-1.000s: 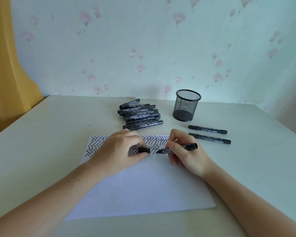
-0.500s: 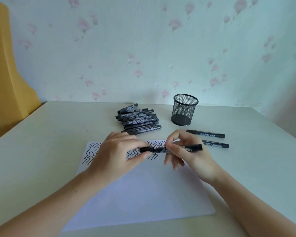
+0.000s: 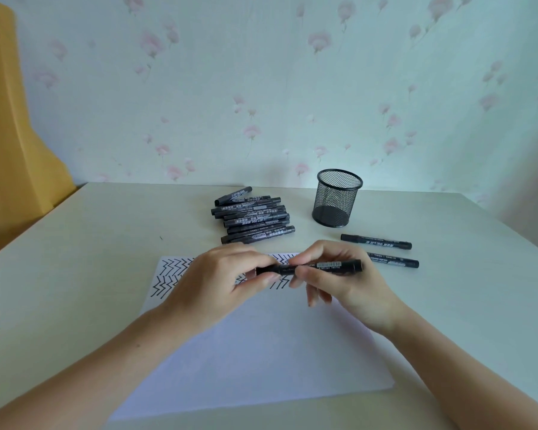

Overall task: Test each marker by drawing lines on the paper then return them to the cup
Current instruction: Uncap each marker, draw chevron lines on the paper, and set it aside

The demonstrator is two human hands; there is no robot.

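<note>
A black marker lies level between both hands above the white paper. My right hand grips its barrel. My left hand pinches the cap end, and the cap sits on the marker. Black zigzag lines run along the paper's far edge, partly hidden by my hands. A pile of several black markers lies beyond the paper. The black mesh cup stands to the right of the pile with no marker showing inside. Two capped markers lie right of my right hand.
The pale table ends at a flowered wall behind the cup. A yellow shape stands at the far left beyond the table's corner.
The cap in my left hand was apart from the marker's tip. It has since been brought onto the tip and closed, with both hands lifted slightly above the paper.
</note>
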